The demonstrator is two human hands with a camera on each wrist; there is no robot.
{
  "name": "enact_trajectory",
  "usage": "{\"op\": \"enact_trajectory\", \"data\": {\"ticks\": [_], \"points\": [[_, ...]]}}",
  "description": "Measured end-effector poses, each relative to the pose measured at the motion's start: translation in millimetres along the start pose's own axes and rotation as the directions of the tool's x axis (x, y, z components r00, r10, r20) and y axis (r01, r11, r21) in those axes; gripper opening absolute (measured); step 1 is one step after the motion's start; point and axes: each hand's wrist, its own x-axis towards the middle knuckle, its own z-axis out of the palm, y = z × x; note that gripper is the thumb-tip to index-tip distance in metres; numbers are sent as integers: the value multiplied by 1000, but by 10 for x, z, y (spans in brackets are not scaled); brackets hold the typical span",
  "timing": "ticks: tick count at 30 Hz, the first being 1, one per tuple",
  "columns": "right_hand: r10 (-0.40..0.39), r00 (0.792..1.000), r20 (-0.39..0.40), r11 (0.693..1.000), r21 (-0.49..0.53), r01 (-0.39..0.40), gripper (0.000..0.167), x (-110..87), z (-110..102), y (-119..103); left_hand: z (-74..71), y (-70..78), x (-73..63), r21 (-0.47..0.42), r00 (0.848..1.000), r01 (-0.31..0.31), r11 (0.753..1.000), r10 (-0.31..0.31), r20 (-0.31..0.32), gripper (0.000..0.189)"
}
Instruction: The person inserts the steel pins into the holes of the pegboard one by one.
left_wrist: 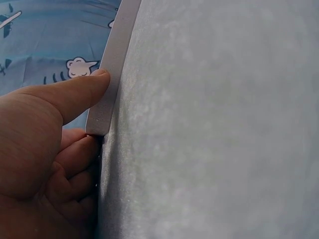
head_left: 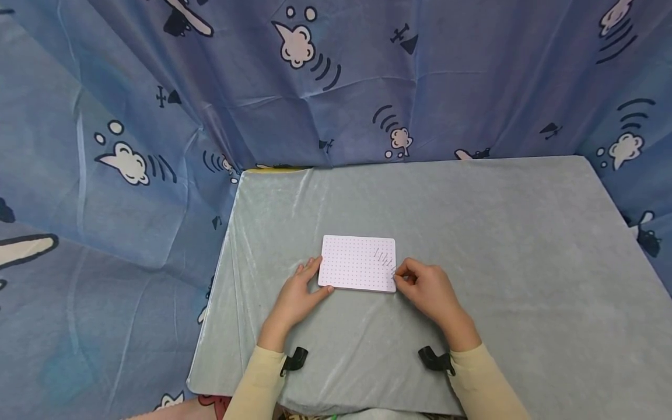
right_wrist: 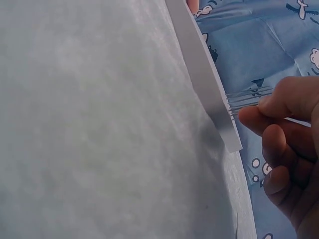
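Note:
A white board with a grid of small holes lies flat on the cloth-covered table. My left hand holds its front left corner. In the left wrist view the thumb presses the side edge of the board, with curled fingers around the corner. Several thin metal pins stand in a slanting row near the board's right side. At the right edge, my right hand pinches a thin pin between thumb and index finger. The right wrist view shows pins standing out from the board beside these fingertips.
A pale grey-green velvety cloth covers the table around the board. Blue printed curtain hangs behind the table and along its left side. Black wrist mounts sit on both sleeves.

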Motion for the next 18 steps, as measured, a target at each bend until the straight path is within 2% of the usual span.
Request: {"op": "enact_trajectory", "data": {"ticks": [13, 18], "points": [[54, 997, 56, 997, 50, -57, 16, -11, -47, 35, 2, -4, 18, -5, 1000, -9, 1000, 9, 10, 83], [82, 995, 56, 996, 17, -83, 13, -27, -113, 92, 12, -13, 18, -4, 1000, -9, 1000, 9, 5, 83]]}}
